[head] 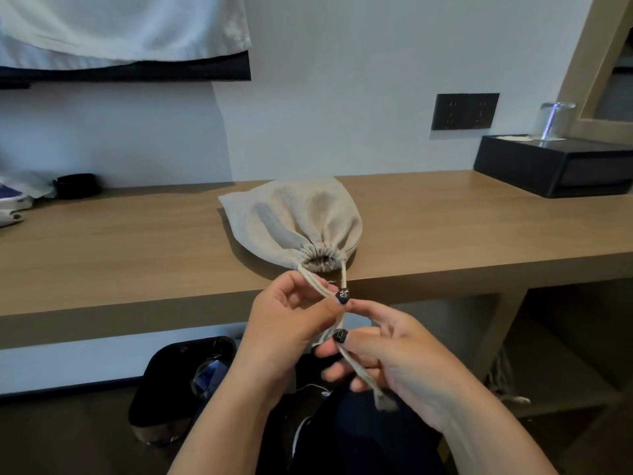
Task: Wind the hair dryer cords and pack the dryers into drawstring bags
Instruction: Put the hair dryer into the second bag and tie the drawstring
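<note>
A beige drawstring bag (294, 221) lies bulging on the wooden desk (137, 241), its gathered mouth at the front edge and almost closed. Whatever fills it is hidden. Two beige drawstrings (317, 282) run from the mouth out over the edge into my hands. My left hand (291, 317) pinches the strings just in front of the desk edge. My right hand (387, 351) pinches them lower down, and a string end (382, 401) hangs below its fingers. No hair dryer or cord shows.
A black tissue box (555, 166) with an upturned glass (555, 123) on it stands at the back right, below a black wall socket (464, 111). A black round object (77, 185) and papers lie at the far left. A black bin (178, 378) stands under the desk.
</note>
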